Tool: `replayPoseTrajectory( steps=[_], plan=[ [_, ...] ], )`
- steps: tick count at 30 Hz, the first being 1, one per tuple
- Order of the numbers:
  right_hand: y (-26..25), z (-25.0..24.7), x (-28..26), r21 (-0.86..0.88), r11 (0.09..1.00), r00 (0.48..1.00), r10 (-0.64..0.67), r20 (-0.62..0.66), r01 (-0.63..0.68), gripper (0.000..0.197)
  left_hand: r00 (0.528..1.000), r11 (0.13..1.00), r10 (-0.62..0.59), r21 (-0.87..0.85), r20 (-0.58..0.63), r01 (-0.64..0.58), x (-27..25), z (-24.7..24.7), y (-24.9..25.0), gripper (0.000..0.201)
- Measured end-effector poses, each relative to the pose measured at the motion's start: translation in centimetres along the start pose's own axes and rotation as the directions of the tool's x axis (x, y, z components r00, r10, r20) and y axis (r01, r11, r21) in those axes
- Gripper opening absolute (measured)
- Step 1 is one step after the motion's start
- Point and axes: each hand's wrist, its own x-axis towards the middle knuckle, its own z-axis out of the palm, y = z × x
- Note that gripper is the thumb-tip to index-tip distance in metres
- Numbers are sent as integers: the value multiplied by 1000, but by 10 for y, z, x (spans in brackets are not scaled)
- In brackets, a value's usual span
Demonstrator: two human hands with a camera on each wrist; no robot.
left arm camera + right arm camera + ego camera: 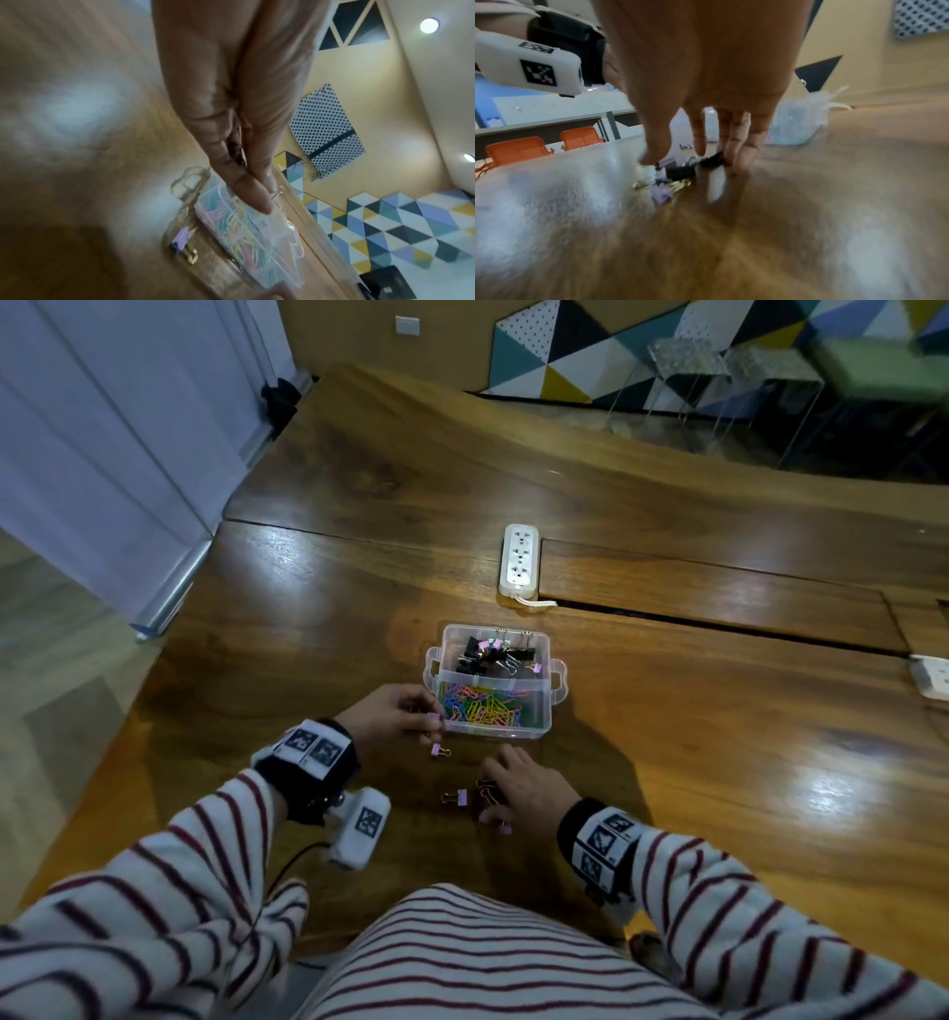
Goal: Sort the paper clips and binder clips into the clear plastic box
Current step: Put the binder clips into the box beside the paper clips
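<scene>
The clear plastic box (pixel 557 683) sits on the wooden table; its far half holds black and pink binder clips (pixel 493 652), its near half coloured paper clips (pixel 480 706). My left hand (pixel 429 719) hovers at the box's near-left corner and pinches a pink binder clip (pixel 437 717) by its wire handle (pixel 279 191). Another pink clip (pixel 439 750) lies just below it. My right hand (pixel 493 793) reaches down with straight fingers (pixel 741 160) onto a black binder clip (pixel 712 161). Pink clips (pixel 458 796) lie on the table around it.
A white power strip (pixel 519 557) lies behind the box beside a long slot in the table. A second strip (pixel 932 677) shows at the right edge. The table's left edge drops to the floor beside a white curtain.
</scene>
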Motion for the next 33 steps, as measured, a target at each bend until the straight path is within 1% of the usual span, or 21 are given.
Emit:
replayPoseTrajectory(
  steps=[1, 3, 5, 6, 7, 9, 11, 12, 14, 16, 20, 23, 25, 27, 29, 30, 31, 32, 33],
  plan=[
    [-1, 2, 0, 41, 999, 999, 27, -33, -25, 53, 999, 997, 29, 66, 13, -30, 5, -1, 6, 11],
    [-4, 5, -1, 100, 993, 995, 70, -70, -63, 43, 997, 981, 74, 178, -2, -73, 16, -4, 18, 12],
    [-8, 7, -1, 145, 985, 992, 106, -67, -95, 38, 993, 965, 101, 250, -65, -82, 30, -6, 28, 13],
    [-10, 8, -1, 170, 978, 990, 130, -57, -119, 36, 988, 959, 92, 277, -127, -54, 37, -6, 31, 14],
    [-12, 8, -2, 194, 970, 987, 157, -47, -145, 37, 979, 961, 75, 275, -191, -20, 44, -6, 35, 17],
    [-16, 10, -1, 224, 956, 979, 202, -39, -189, 38, 966, 984, 19, 177, -258, 27, 56, -1, 45, 29],
    [-19, 11, -1, 226, 949, 973, 230, -26, -219, 36, 965, 994, -45, 80, -258, 68, 63, 4, 53, 38],
    [-20, 11, -1, 224, 949, 972, 234, -20, -224, 34, 964, 994, -73, 58, -256, 91, 66, 6, 56, 40],
    [-20, 11, -2, 221, 953, 975, 219, -20, -209, 32, 960, 993, -93, 49, -263, 109, 72, 7, 58, 42],
    [-19, 11, -2, 218, 958, 978, 202, -45, -188, 28, 964, 990, -91, 82, -250, 115, 78, 7, 58, 45],
    [-14, 12, -2, 214, 958, 973, 214, -88, -191, 20, 985, 989, -26, 142, -168, 50, 80, 4, 59, 60],
    [-12, 13, -1, 209, 959, 972, 216, -94, -192, 20, 986, 972, 66, 235, -153, -29, 75, -3, 58, 63],
    [-11, 13, -1, 209, 961, 971, 206, -121, -178, 19, 977, 946, 137, 314, -165, -80, 72, -11, 52, 62],
    [-8, 13, -3, 257, 954, 965, 202, -170, -155, 17, 948, 937, 209, 326, -239, -124, 66, -18, 43, 55],
    [1, 9, -5, 381, 915, 953, 222, -205, -132, 13, 904, 925, 285, 340, -317, -172, 52, -20, 33, 42],
    [8, 7, -6, 468, 874, 949, 245, -198, -128, 12, 891, 918, 312, 348, -329, -193, 43, -18, 27, 37],
    [16, 4, -7, 574, 809, 946, 275, -172, -131, 10, 884, 907, 332, 369, -330, -203, 32, -15, 20, 32],
    [24, 1, -9, 693, 707, 943, 309, -121, -142, 7, 882, 890, 347, 409, -318, -202, 21, -11, 13, 28],
    [32, -3, -12, 809, 568, 941, 332, -55, -153, 5, 893, 865, 351, 464, -283, -193, 11, -7, 6, 25]
  ],
)
